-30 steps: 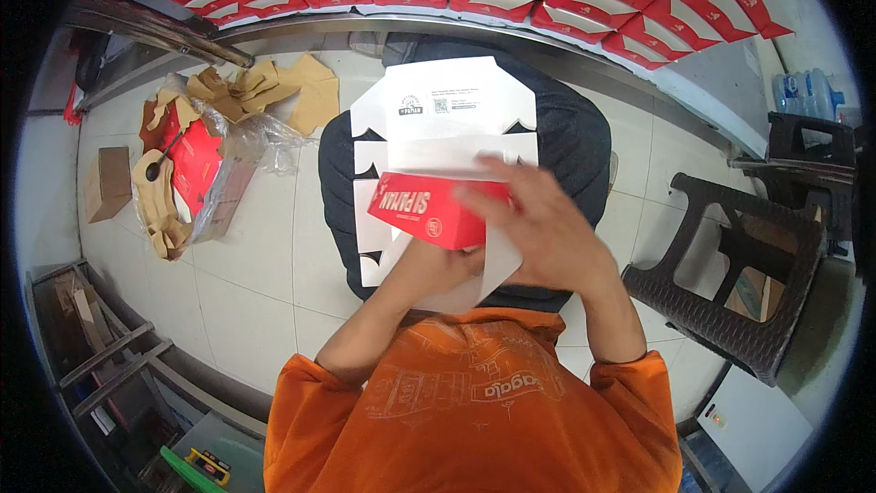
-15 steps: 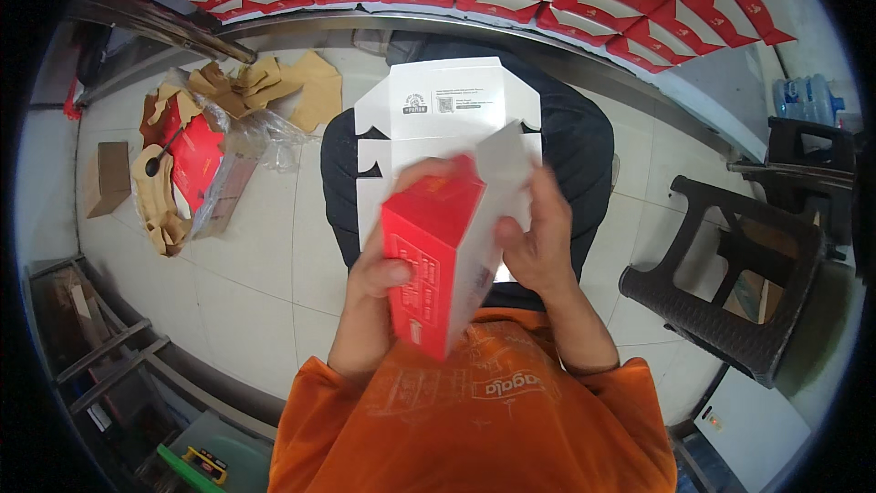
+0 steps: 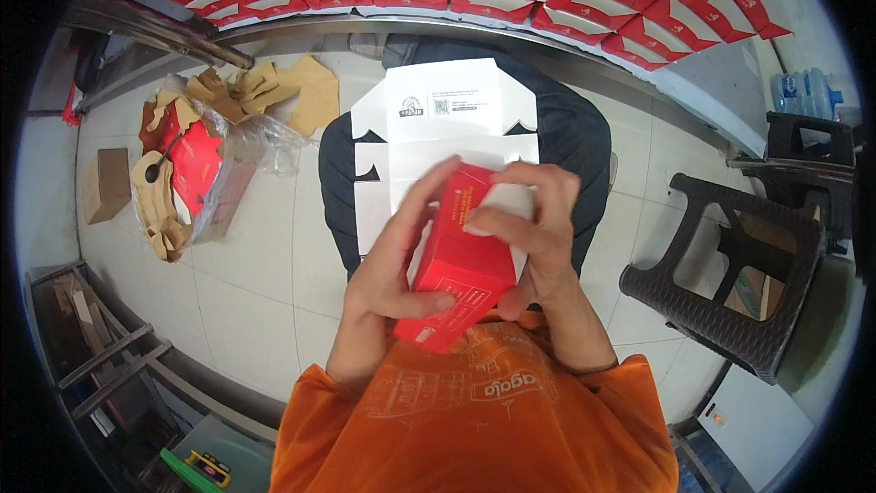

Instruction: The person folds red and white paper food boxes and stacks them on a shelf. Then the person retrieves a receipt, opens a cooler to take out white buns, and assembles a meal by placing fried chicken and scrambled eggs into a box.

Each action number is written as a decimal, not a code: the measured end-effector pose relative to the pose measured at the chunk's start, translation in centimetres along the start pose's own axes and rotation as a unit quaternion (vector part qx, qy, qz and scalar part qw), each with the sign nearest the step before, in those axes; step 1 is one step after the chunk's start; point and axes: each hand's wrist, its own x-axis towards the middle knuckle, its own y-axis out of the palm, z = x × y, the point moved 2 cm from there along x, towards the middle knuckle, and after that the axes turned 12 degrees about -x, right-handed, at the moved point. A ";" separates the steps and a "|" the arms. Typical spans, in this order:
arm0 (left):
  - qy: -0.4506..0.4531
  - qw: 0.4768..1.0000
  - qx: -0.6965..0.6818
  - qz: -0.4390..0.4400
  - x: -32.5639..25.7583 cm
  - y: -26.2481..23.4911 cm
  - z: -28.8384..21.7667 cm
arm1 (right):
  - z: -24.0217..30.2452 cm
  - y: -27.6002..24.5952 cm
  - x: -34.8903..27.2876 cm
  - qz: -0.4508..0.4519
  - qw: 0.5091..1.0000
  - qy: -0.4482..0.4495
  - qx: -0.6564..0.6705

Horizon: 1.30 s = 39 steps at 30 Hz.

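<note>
a person is dressed in a bright orange shirt (image 3: 484, 447) at the bottom centre of the frame, its front printed with a pale, thin-lined drawing (image 3: 438, 388) and a small lettered panel (image 3: 500, 387). the loose left sleeve (image 3: 310, 411) and right sleeve (image 3: 634, 411), in matching orange, stop near the elbows, leaving the forearms bare. dark cloth (image 3: 581, 141), apparently trousers, shows mid-frame, its exact shade hard to tell.
</note>
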 end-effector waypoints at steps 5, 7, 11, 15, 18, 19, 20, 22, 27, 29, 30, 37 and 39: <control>0.023 0.999 0.005 -0.033 0.1 0.4 0.0 | 0.8 0.5 -0.8 -0.123 0.987 0.049 -0.090; 0.004 0.998 0.033 0.057 0.2 -0.2 0.8 | 1.2 0.9 -1.3 -0.107 0.994 0.008 -0.009; -0.017 0.996 -0.081 0.033 -0.1 0.0 1.4 | 0.4 -0.3 0.7 -0.021 0.993 0.118 0.005; 0.227 0.911 -0.342 -0.031 1.5 -0.5 1.3 | -0.3 0.9 -1.3 0.289 0.835 0.260 0.390; 0.084 0.947 -0.310 -0.018 0.2 -6.3 1.6 | -3.0 -0.4 -3.1 0.214 0.852 0.371 0.300; 0.015 0.971 -0.238 -0.005 -1.3 -8.8 3.1 | -3.8 -0.7 -2.9 0.161 0.879 0.363 0.263; -0.041 0.994 -0.105 -0.002 -1.8 -9.5 4.0 | -4.8 -1.3 -2.5 0.131 0.920 0.310 0.199; -0.060 0.994 0.067 -0.061 -1.2 -5.6 4.2 | -5.2 -1.6 -2.6 0.101 0.951 0.259 0.137; 0.008 0.980 0.003 -0.200 0.5 -3.6 5.2 | -4.8 -0.8 -2.0 0.108 0.979 0.143 0.094; 0.141 0.958 0.075 -0.236 0.7 -3.9 6.9 | -4.8 -0.3 -2.2 0.015 0.970 0.208 0.126; 0.178 0.950 0.094 -0.240 0.6 -4.1 7.4 | -4.7 0.3 -2.6 -0.035 0.959 0.241 0.147; 0.171 0.944 0.057 -0.276 0.7 -4.9 8.5 | -4.9 2.5 -4.3 -0.036 0.956 0.241 0.166; 0.157 0.948 0.054 -0.272 0.7 -5.5 8.2 | -4.6 0.5 -3.2 0.123 0.970 0.192 0.088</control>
